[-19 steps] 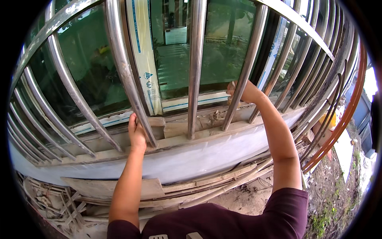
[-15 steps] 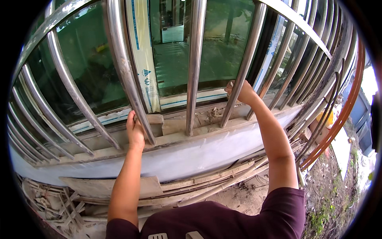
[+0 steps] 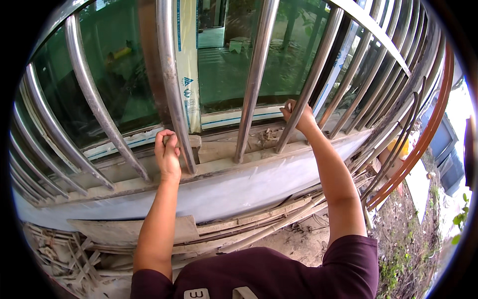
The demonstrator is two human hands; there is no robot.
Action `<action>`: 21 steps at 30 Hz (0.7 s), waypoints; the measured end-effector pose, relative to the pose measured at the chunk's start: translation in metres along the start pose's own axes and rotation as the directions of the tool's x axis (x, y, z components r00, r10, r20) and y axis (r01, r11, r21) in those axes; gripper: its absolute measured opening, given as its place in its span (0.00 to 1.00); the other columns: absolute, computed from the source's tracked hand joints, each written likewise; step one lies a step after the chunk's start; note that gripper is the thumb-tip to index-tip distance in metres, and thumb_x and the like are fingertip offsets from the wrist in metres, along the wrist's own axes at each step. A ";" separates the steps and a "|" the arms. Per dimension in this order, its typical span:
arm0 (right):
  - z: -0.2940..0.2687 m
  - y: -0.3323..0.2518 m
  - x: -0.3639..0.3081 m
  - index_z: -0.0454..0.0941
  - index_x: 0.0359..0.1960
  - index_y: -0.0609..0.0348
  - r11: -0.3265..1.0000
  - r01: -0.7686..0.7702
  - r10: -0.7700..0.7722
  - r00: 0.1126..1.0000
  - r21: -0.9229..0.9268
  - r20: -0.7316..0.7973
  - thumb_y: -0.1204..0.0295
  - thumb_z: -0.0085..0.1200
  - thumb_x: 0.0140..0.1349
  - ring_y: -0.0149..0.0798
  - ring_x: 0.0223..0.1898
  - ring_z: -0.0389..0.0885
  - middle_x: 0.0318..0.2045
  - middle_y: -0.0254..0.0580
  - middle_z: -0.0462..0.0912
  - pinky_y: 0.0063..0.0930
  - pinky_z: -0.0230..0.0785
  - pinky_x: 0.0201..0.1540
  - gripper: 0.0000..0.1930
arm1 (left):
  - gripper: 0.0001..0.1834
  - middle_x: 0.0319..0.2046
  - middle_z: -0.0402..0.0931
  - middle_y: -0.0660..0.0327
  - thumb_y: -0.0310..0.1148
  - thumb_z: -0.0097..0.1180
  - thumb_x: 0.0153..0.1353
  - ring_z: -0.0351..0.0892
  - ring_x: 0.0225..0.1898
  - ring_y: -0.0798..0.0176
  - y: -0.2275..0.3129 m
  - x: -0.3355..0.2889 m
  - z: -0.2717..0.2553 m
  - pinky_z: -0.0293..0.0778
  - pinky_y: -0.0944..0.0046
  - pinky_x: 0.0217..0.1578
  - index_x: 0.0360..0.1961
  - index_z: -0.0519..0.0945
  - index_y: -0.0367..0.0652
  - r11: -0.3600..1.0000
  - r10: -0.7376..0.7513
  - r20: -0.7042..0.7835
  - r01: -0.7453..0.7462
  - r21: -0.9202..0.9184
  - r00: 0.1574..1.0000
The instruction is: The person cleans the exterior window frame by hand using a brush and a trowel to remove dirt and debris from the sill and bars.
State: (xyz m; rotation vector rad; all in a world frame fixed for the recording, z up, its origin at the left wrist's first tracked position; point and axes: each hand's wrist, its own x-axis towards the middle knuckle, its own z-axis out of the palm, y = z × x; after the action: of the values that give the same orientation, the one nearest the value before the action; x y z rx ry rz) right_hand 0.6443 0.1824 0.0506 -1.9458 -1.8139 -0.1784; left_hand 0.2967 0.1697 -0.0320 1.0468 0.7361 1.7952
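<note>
My left hand (image 3: 168, 155) is closed beside a steel bar (image 3: 175, 84) of the window grille. Its curled fingers grip a brownish, wood-like piece (image 3: 167, 140) whose kind I cannot make out; part of it is hidden by fingers and bar. Farther right, my right hand (image 3: 301, 117) reaches through the grille, partly behind another bar (image 3: 311, 74). Those fingers are bent together near the bottom of the window frame (image 3: 249, 117), and whatever they hold is hidden. Between the hands, a dusty sill (image 3: 219, 153) carries a flat brown piece and some debris.
Green-tinted glass (image 3: 224, 79) stands behind the bars. Below the sill runs a pale wall (image 3: 249, 187), with boards and poles (image 3: 259, 239) stacked at its foot. Orange-brown pipes (image 3: 428, 144) curve along the right, near soil and weeds (image 3: 403, 264).
The view has shifted slightly, so the grille sits farther right. My left fingers have curled more tightly around the brownish piece. My right hand stays behind its bar, near the frame.
</note>
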 end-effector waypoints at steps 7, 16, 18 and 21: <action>-0.023 0.004 -0.013 0.75 0.27 0.60 0.874 0.326 -0.360 0.933 0.361 0.028 0.71 0.57 0.48 0.37 0.25 0.77 0.21 0.43 0.77 0.28 0.69 0.28 0.07 | 0.04 0.21 0.60 0.71 0.31 0.49 0.54 0.55 0.19 0.78 0.006 -0.002 0.002 0.53 0.78 0.19 0.30 0.69 0.44 0.999 0.010 -0.012 -0.010 0.037 1.000; -0.027 0.007 -0.016 0.75 0.29 0.66 0.804 0.335 -0.437 0.893 0.490 0.107 0.77 0.55 0.50 0.30 0.29 0.77 0.24 0.39 0.78 0.22 0.70 0.33 0.06 | 0.05 0.21 0.59 0.71 0.32 0.49 0.54 0.54 0.19 0.78 0.003 0.000 -0.002 0.53 0.78 0.18 0.30 0.69 0.45 0.998 -0.001 -0.019 0.002 0.057 1.000; -0.024 0.016 -0.013 0.77 0.31 0.62 0.782 0.226 -0.350 0.930 0.581 0.108 0.76 0.55 0.49 0.31 0.30 0.77 0.27 0.38 0.79 0.23 0.70 0.35 0.06 | 0.04 0.21 0.59 0.71 0.32 0.49 0.54 0.54 0.19 0.78 0.004 -0.003 0.001 0.53 0.78 0.18 0.30 0.69 0.45 0.998 -0.013 -0.034 0.015 0.057 0.999; -0.011 0.022 -0.009 0.77 0.32 0.63 0.755 0.162 -0.332 0.930 0.635 0.157 0.76 0.54 0.50 0.29 0.32 0.77 0.29 0.39 0.80 0.23 0.70 0.36 0.07 | 0.04 0.20 0.58 0.72 0.31 0.48 0.54 0.54 0.19 0.78 0.003 -0.001 0.002 0.53 0.78 0.18 0.30 0.69 0.45 0.999 -0.006 -0.021 0.007 0.044 1.000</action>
State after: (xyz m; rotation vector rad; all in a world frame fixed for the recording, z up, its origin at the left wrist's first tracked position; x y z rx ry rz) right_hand 0.6670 0.1690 0.0513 -1.2996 -1.9654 0.5569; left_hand 0.2971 0.1675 -0.0288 1.0545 0.7941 1.7941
